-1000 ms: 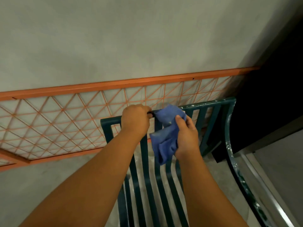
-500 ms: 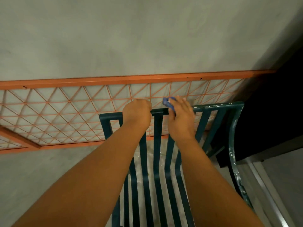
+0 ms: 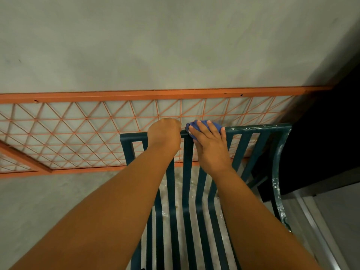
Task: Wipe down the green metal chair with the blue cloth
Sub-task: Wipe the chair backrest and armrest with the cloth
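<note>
The green metal chair (image 3: 255, 128) stands right below me, its slatted back and seat running down the middle of the head view. My left hand (image 3: 164, 133) is closed around the top rail of the backrest. Just to its right, my right hand (image 3: 211, 145) presses the blue cloth (image 3: 191, 126) flat onto the same rail, fingers spread over it. Only the cloth's edges show past my fingers. The chair's right armrest (image 3: 276, 184) has chipped paint.
An orange metal lattice frame (image 3: 78, 131) leans against the grey concrete wall (image 3: 175, 45) behind the chair. A dark opening (image 3: 331, 133) lies to the right, with a pale metal threshold strip (image 3: 319, 230) on the floor beside the armrest.
My right hand brought the hanging cloth up onto the top rail and flattened on it, then slid a little right. My left hand kept its grip on the rail.
</note>
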